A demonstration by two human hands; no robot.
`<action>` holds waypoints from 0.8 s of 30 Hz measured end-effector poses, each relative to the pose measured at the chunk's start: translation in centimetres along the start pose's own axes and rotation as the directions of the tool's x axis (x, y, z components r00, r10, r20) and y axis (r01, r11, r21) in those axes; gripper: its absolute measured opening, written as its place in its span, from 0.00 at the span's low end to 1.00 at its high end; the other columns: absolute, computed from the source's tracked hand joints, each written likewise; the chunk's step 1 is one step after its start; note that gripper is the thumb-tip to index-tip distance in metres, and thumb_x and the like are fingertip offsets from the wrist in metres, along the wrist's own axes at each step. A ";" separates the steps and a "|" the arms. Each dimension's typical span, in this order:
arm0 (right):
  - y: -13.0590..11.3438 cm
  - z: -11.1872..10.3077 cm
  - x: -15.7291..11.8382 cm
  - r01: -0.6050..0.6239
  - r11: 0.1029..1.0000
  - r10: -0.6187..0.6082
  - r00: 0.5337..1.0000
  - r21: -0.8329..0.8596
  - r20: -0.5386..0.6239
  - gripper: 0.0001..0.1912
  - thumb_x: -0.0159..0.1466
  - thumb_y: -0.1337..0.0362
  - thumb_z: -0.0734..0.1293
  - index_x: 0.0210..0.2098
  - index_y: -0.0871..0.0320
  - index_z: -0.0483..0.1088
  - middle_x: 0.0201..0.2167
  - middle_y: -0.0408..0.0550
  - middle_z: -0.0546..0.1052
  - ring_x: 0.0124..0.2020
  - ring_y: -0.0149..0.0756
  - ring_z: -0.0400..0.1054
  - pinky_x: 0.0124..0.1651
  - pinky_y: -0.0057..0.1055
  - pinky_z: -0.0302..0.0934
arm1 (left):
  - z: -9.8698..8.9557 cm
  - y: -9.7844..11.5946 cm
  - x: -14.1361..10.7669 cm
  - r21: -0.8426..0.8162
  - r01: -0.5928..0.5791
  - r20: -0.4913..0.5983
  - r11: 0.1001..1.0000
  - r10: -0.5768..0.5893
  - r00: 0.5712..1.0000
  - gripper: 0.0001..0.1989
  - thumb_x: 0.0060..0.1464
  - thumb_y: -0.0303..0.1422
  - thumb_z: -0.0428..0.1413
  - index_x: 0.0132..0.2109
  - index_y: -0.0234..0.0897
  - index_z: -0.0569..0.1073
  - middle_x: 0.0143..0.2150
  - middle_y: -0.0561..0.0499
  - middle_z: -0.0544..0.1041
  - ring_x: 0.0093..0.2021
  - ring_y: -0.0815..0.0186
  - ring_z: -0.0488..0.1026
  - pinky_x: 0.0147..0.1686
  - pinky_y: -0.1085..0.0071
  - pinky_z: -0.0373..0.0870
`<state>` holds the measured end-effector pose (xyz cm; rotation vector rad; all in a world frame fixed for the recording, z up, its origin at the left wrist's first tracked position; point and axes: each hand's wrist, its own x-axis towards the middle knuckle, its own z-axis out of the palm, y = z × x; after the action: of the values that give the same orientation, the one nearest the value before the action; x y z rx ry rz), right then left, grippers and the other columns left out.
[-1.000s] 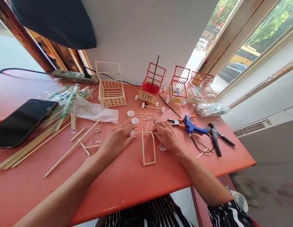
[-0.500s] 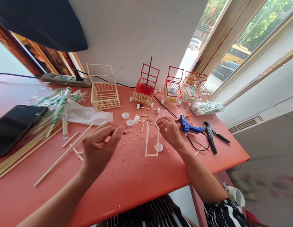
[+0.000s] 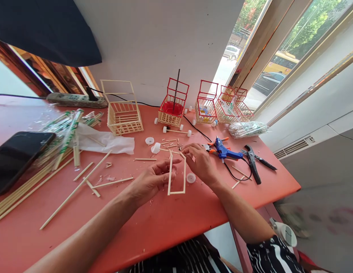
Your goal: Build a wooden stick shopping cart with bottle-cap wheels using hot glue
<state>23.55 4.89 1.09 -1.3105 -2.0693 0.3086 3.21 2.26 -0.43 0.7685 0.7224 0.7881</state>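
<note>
A small rectangular frame of thin wooden sticks (image 3: pixel 185 178) is between my two hands, over the table. My left hand (image 3: pixel 153 181) has its thumb and fingers around the frame's left side stick. My right hand (image 3: pixel 201 162) pinches the frame's upper right corner with its fingertips. A white round cap (image 3: pixel 191 178) lies just right of the frame. Another white cap (image 3: pixel 155 148) and several short stick pieces (image 3: pixel 168 143) are beyond the hands. A loose stick (image 3: pixel 114 182) lies left of my left hand.
A blue glue gun (image 3: pixel 226 151) and black-handled pliers (image 3: pixel 252 163) lie at right. Stick baskets, one plain (image 3: pixel 125 117) and several red-trimmed (image 3: pixel 173 108), stand along the wall. A phone (image 3: pixel 19 157), stick bundles (image 3: pixel 62 140) and a power strip (image 3: pixel 76 100) are at left.
My left hand has moved right and taken hold of the frame's left side. The frame has shifted slightly left and nearer. My right hand stays at its upper right corner.
</note>
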 end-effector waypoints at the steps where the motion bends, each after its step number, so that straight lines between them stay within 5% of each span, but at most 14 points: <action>1: -0.2 0.1 0.0 0.000 1.000 0.000 1.000 -0.006 0.008 0.07 0.71 0.66 0.65 0.37 0.54 0.75 0.43 0.49 0.79 0.47 0.41 0.71 0.54 0.39 0.62 | 0.1 -0.1 0.0 -0.006 0.009 0.019 1.000 -0.009 1.000 0.30 0.36 0.40 0.76 0.49 0.43 0.82 0.33 0.54 0.72 0.29 0.73 0.65 0.32 0.74 0.65; 6: -0.3 0.3 -0.1 0.009 1.000 -0.009 1.000 -0.006 0.017 0.07 0.70 0.66 0.66 0.37 0.54 0.75 0.43 0.50 0.79 0.47 0.42 0.71 0.53 0.39 0.63 | 0.0 -0.2 0.1 0.042 0.014 0.017 0.999 -0.014 1.000 0.23 0.32 0.47 0.76 0.29 0.36 0.79 0.26 0.54 0.71 0.25 0.72 0.63 0.28 0.73 0.62; 10: 0.6 0.1 0.0 0.018 0.999 -0.017 1.000 0.033 -0.014 0.07 0.71 0.64 0.65 0.36 0.54 0.74 0.41 0.49 0.80 0.45 0.41 0.72 0.52 0.38 0.63 | -0.8 1.0 -0.3 0.296 -0.004 -0.065 0.955 0.024 0.998 0.25 0.32 0.51 0.73 0.25 0.35 0.76 0.23 0.53 0.71 0.24 0.71 0.63 0.25 0.74 0.59; 14: 1.4 -0.3 0.1 0.023 0.998 -0.021 0.999 0.064 -0.041 0.08 0.71 0.63 0.66 0.35 0.55 0.74 0.40 0.49 0.80 0.43 0.40 0.72 0.50 0.36 0.64 | -2.4 3.0 -0.9 0.617 -0.047 -0.165 0.786 0.187 0.968 0.23 0.41 0.54 0.66 0.28 0.36 0.78 0.21 0.53 0.72 0.22 0.70 0.62 0.24 0.74 0.57; 19: 1.8 -0.4 0.1 0.025 0.999 -0.023 0.999 0.047 -0.048 0.07 0.70 0.64 0.66 0.35 0.55 0.74 0.41 0.48 0.80 0.43 0.39 0.73 0.51 0.36 0.64 | -4.4 5.7 -2.2 0.826 0.034 -0.254 0.562 0.319 0.913 0.20 0.48 0.52 0.59 0.31 0.38 0.79 0.22 0.54 0.73 0.24 0.67 0.66 0.25 0.73 0.59; 22: 2.0 -0.4 0.1 0.020 0.998 -0.017 0.998 0.052 -0.055 0.07 0.70 0.64 0.66 0.35 0.55 0.74 0.40 0.48 0.80 0.42 0.39 0.73 0.50 0.35 0.63 | -5.2 7.4 -3.2 0.941 0.088 -0.254 0.326 0.515 0.819 0.14 0.53 0.44 0.55 0.28 0.40 0.74 0.20 0.57 0.72 0.25 0.69 0.66 0.29 0.74 0.58; 24: 2.1 -0.4 0.2 0.026 0.998 -0.023 0.998 0.048 -0.067 0.07 0.70 0.64 0.66 0.35 0.55 0.74 0.40 0.48 0.80 0.42 0.39 0.73 0.49 0.35 0.63 | -5.5 8.5 -4.0 0.952 0.171 -0.294 0.255 0.595 0.748 0.13 0.54 0.40 0.54 0.26 0.39 0.71 0.18 0.59 0.70 0.24 0.71 0.64 0.29 0.75 0.56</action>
<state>25.23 6.00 0.39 -1.2487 -2.0088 0.2996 -6.06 4.77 4.64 1.8398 1.8545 0.8320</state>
